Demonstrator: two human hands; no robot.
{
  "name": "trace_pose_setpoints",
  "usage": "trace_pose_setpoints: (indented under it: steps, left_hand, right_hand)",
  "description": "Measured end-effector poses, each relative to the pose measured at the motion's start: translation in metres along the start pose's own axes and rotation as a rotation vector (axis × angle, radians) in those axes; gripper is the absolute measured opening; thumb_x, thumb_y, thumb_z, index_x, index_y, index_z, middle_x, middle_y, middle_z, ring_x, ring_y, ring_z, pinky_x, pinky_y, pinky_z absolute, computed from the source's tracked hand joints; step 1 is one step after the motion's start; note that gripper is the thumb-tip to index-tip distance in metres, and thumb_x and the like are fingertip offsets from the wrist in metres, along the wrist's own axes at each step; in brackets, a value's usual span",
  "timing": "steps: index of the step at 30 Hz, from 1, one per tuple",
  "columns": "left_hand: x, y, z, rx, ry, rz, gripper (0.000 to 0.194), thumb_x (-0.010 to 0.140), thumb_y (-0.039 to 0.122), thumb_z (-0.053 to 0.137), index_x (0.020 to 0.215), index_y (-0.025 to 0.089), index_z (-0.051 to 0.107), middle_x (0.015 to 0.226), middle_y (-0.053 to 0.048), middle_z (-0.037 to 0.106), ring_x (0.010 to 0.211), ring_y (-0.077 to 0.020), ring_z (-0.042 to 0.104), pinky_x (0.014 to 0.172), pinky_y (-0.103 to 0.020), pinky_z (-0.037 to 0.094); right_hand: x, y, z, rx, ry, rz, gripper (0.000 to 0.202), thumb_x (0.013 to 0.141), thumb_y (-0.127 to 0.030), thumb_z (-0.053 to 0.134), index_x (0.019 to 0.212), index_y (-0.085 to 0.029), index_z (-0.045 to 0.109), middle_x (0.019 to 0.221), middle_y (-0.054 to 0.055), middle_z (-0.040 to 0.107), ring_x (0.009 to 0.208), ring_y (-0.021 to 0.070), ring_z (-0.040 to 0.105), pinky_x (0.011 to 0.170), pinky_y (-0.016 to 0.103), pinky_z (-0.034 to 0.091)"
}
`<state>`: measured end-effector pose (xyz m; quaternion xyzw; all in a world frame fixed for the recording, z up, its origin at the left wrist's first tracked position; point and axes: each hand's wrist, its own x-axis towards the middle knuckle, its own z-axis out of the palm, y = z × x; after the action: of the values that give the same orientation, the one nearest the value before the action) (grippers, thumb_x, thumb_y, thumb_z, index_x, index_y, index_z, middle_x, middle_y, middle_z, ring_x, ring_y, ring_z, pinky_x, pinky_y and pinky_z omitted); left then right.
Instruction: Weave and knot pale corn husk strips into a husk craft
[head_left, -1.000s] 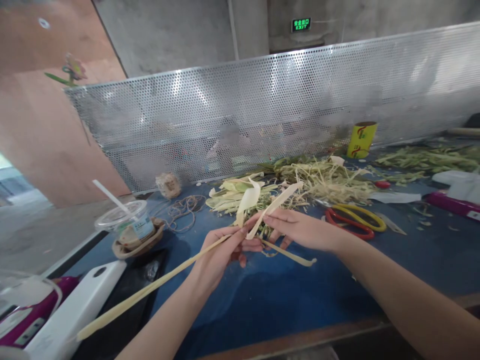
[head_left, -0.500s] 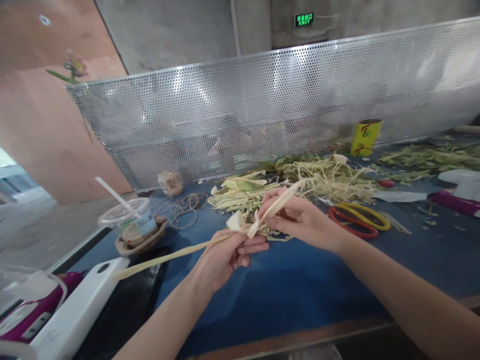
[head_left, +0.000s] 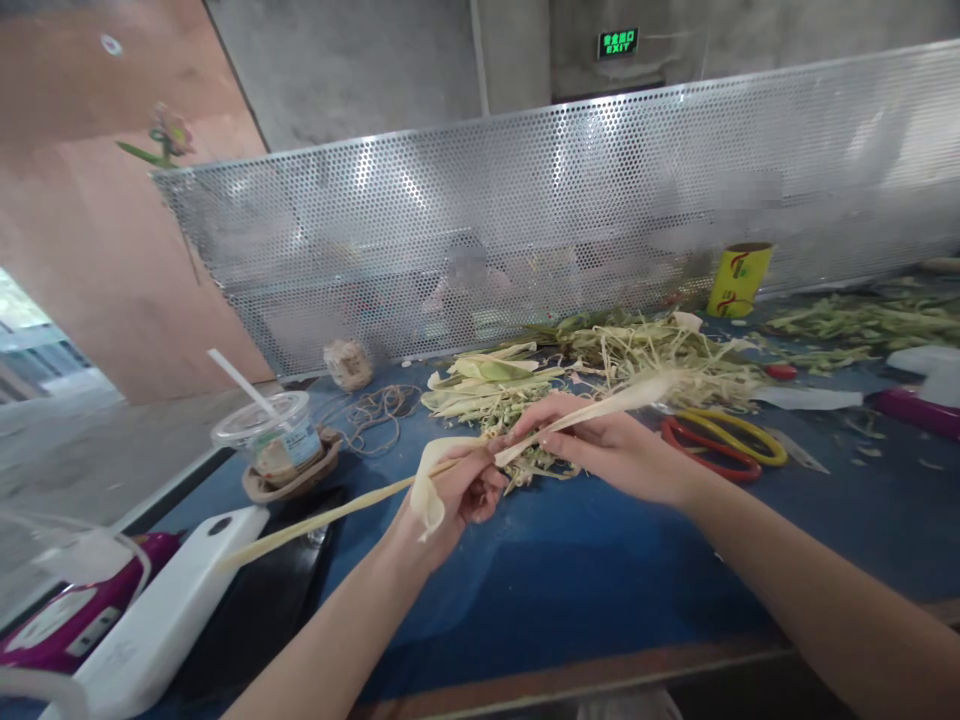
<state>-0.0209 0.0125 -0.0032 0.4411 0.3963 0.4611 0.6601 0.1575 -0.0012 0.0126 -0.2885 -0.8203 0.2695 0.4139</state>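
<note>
My left hand (head_left: 457, 495) is closed around a long, narrow twisted strand of corn husk (head_left: 330, 515), which runs down to the left over a white board. A wide pale husk piece (head_left: 426, 485) curls over the back of that hand. In my right hand (head_left: 581, 440), thumb and fingers pinch another pale husk strip (head_left: 615, 402) that points up to the right. The fingertips of both hands nearly meet where the strips come together, and the join is partly hidden. Behind the hands lies a heap of husks (head_left: 495, 385), with shredded husk fibres (head_left: 660, 360) beside it.
Scissors with red and yellow handles (head_left: 720, 445) lie right of my right hand, near a knife blade (head_left: 806, 398). At left are a lidded cup with a straw (head_left: 277, 440), twine (head_left: 382, 415), a white board (head_left: 172, 600) and a purple power strip (head_left: 64, 620). A perforated metal screen (head_left: 487, 220) stands behind.
The wide husk piece has swung from the fingertips onto the back of my left hand. My left fingers have curled in more, and the right-hand strip has tilted lower toward the right.
</note>
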Motion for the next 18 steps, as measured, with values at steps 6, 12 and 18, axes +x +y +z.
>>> trace_pose_setpoints:
  steps: [6,12,18]
  left_hand:
    - [0.001,0.000,-0.002,-0.110,0.007,-0.029,0.022,0.052,0.024,0.074,0.057,0.011,0.057,0.043,0.004,0.051,0.038,-0.0027,0.043,0.033,-0.011,0.028]
    - [-0.001,-0.003,-0.003,0.019,-0.078,0.009,0.024,0.058,0.029,0.072,0.071,0.011,0.063,0.059,-0.001,0.058,0.050,-0.0063,0.053,0.033,-0.011,0.031]
    - [0.002,-0.007,-0.004,0.101,-0.022,0.059,0.030,0.058,0.032,0.071,0.078,0.011,0.065,0.073,-0.009,0.068,0.069,-0.0186,0.064,0.033,-0.014,0.034]
  right_hand:
    - [-0.001,0.001,0.001,-0.200,-0.007,-0.029,0.027,0.089,-0.027,0.037,0.106,-0.025,0.059,0.106,0.000,0.062,0.098,0.0136,0.054,0.086,0.027,0.041]
    - [0.001,0.001,0.001,-0.450,-0.105,-0.003,0.033,0.090,-0.025,0.033,0.115,-0.027,0.054,0.099,0.001,0.064,0.088,0.0159,0.054,0.076,0.028,0.044]
    - [0.000,0.017,0.007,-0.507,-0.058,0.097,0.036,0.087,-0.019,0.038,0.117,-0.032,0.052,0.093,0.004,0.059,0.081,0.0159,0.057,0.072,0.030,0.046]
